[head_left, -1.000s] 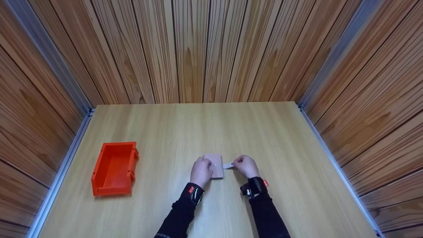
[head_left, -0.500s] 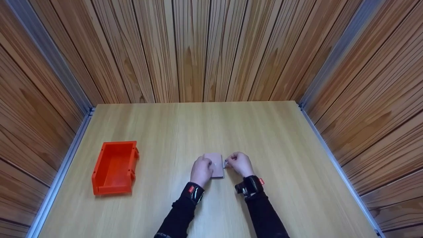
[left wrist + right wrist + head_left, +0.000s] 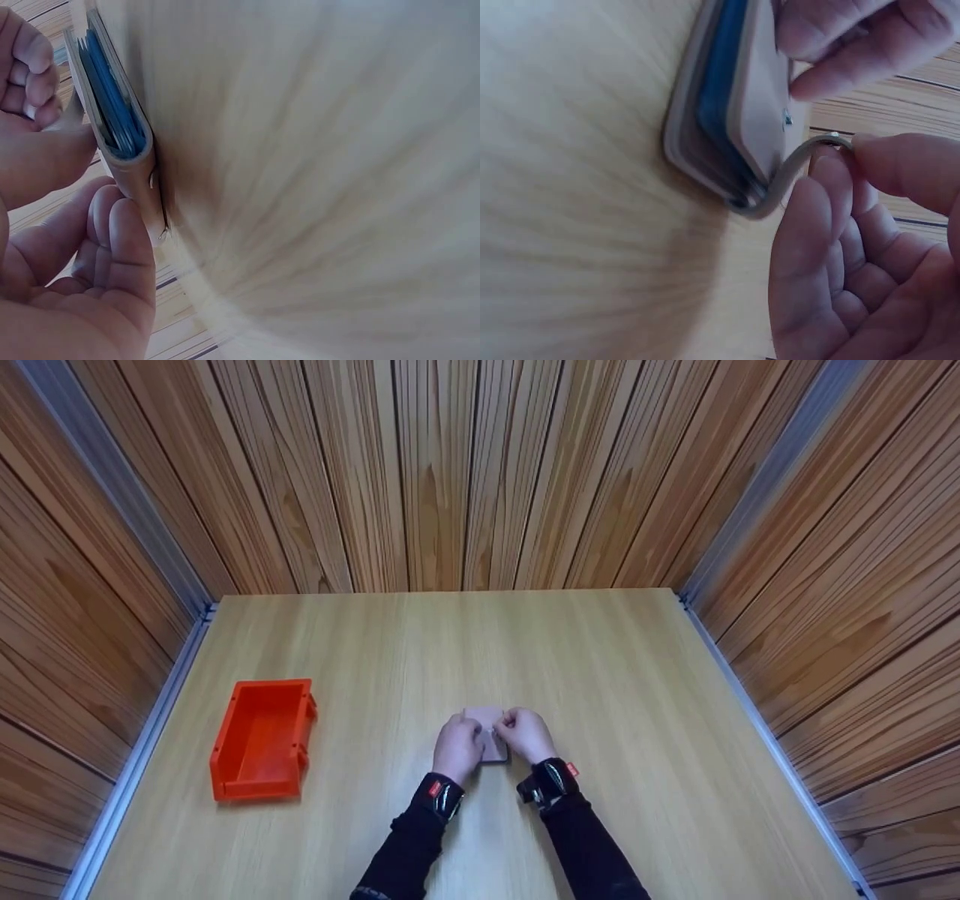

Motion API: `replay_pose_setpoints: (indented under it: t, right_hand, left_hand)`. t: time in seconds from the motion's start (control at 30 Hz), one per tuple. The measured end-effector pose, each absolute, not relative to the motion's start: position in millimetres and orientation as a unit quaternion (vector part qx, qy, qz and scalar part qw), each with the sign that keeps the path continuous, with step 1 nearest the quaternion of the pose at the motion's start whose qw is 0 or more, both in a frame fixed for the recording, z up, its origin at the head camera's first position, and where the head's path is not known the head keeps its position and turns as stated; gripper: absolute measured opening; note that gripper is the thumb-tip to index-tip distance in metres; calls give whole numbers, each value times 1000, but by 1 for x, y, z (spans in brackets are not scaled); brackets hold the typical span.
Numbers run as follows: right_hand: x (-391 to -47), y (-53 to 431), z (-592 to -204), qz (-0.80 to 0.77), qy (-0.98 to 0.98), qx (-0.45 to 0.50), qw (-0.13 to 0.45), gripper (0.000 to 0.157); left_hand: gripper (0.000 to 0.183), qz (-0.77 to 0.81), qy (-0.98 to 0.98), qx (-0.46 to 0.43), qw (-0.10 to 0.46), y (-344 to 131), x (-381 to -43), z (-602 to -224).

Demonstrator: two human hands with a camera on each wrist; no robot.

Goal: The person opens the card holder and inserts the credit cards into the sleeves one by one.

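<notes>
A small pale pink card wallet [image 3: 493, 751] lies flat on the table between both hands. Blue and clear card sleeves [image 3: 112, 97] show between its covers in the left wrist view. My left hand [image 3: 457, 748] holds the wallet at its left side, thumb over the top cover. In the right wrist view, my right hand [image 3: 855, 262] pinches the end of the wallet's strap [image 3: 784, 178] between thumb and finger. The strap bends up from the spine over the top cover. A metal snap stud [image 3: 787, 118] sits on that cover, near the strap's end but apart from it.
An orange plastic bin [image 3: 262, 741] stands on the wooden table [image 3: 390, 645], left of the hands. Wood-plank walls with metal edge rails [image 3: 772, 727] enclose the table at the back and both sides.
My right hand has moved left, bringing the strap end from beyond the wallet's right edge to above its cover. The left hand and the wallet have stayed in place.
</notes>
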State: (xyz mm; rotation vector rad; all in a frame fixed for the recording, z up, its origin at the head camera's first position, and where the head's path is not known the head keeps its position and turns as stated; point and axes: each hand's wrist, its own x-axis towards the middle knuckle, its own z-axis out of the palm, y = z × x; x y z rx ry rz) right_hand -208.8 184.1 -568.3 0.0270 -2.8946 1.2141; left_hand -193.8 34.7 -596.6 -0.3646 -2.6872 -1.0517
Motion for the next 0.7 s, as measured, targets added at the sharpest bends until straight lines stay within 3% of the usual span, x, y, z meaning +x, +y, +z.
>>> replay_pose_setpoints:
  t: [0.7]
  right_hand:
    - [-215,174,-571,306,-951,38,-5,5]
  left_hand:
    - [7,-364,-918,-117,107,34,-194,-596]
